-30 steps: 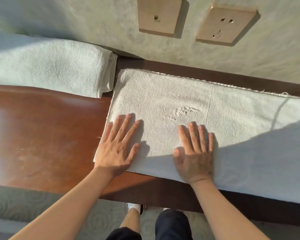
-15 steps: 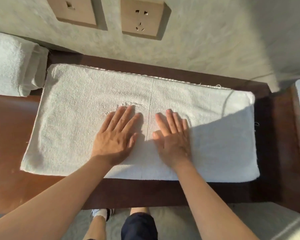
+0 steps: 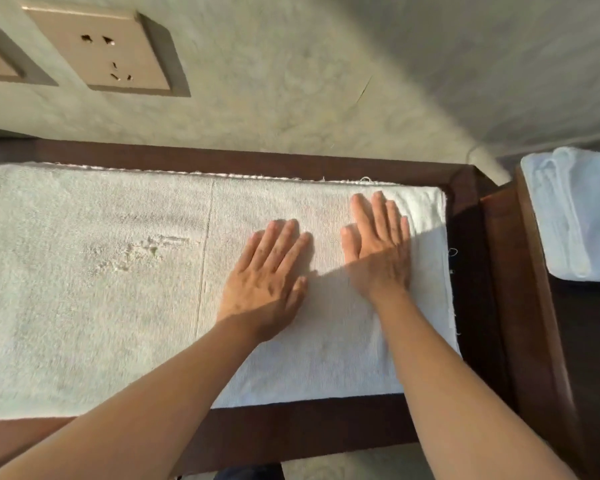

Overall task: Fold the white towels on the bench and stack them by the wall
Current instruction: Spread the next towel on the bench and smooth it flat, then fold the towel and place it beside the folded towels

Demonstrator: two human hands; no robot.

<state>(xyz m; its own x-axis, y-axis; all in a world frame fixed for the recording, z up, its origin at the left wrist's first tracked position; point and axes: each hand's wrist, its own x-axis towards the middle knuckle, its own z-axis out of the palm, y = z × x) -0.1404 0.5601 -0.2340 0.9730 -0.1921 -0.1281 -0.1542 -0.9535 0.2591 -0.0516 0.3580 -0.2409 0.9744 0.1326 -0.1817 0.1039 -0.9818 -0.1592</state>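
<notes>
Dark wooden table (image 3: 326, 427) against a pale wall, with a white towel spread along it.

Your white towel (image 3: 101, 289) lies flat across the middle of the frame, its far hem running just short of the wall and its right end squared near the table's corner. You have both palms pressed on its right portion: left hand (image 3: 267, 282) near the centre, right hand (image 3: 378, 247) close to the right edge, fingers (image 3: 381, 209) straight and slightly spread, gripping nothing. That flat pressure looks meant to smooth the layers so the next fold sits clean. Folded towels (image 3: 575, 216) wait at the right edge on a separate surface, and a wall socket (image 3: 104, 50) sits at upper left.
</notes>
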